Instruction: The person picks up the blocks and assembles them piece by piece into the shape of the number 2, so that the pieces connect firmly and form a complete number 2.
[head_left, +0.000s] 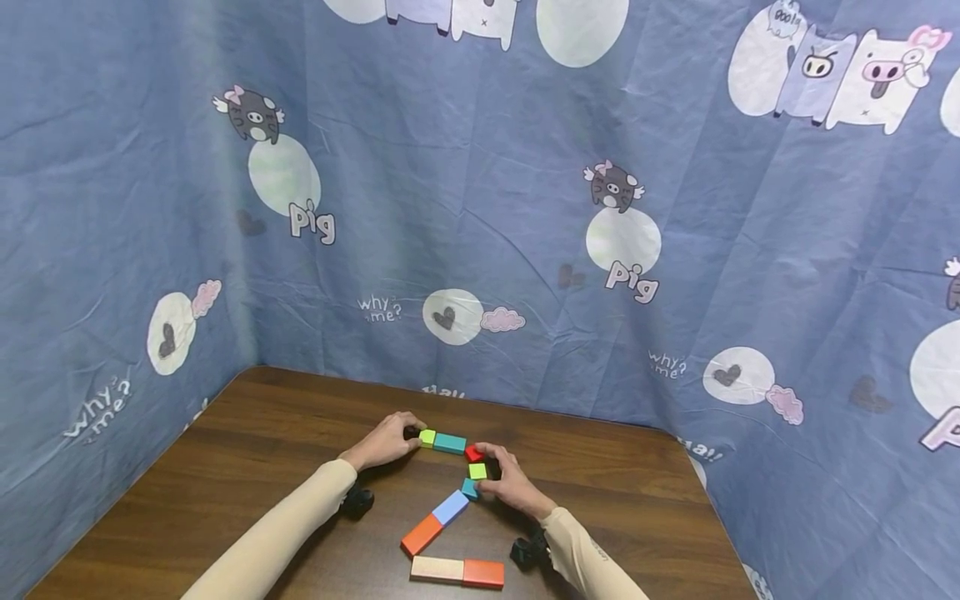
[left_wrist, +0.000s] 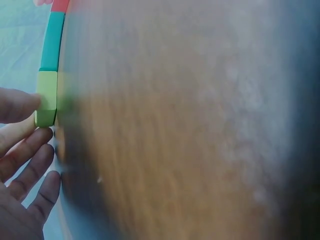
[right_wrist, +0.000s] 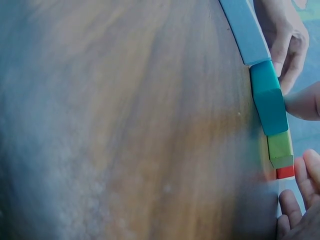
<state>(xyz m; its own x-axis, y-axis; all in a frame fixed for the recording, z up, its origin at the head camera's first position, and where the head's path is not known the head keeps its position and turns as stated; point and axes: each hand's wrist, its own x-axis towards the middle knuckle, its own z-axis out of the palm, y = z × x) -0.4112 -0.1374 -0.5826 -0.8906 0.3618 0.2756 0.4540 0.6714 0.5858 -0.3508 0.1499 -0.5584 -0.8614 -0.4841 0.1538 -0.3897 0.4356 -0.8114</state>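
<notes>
My left hand [head_left: 385, 442] is at the far left end of a curved line of blocks. Its thumb and index finger pinch a lime green block [left_wrist: 47, 95] that abuts a long teal block [head_left: 450, 443]. My right hand [head_left: 513, 483] spans the bend on the right side. Its thumb touches a small teal block [right_wrist: 269, 97] while its fingers reach a red block [head_left: 474, 453], with a second lime green block [head_left: 477, 472] between those two. A light blue block [head_left: 452, 507] meets the small teal one, and an orange block [head_left: 422, 534] continues the line toward me.
Nearer on the brown table [head_left: 600, 517], a pale wood block [head_left: 437, 569] and a red-orange block [head_left: 483, 573] lie end to end. Dark wrist devices [head_left: 357, 502] sit below both wrists. A blue patterned curtain [head_left: 465, 208] stands along the table's back and sides.
</notes>
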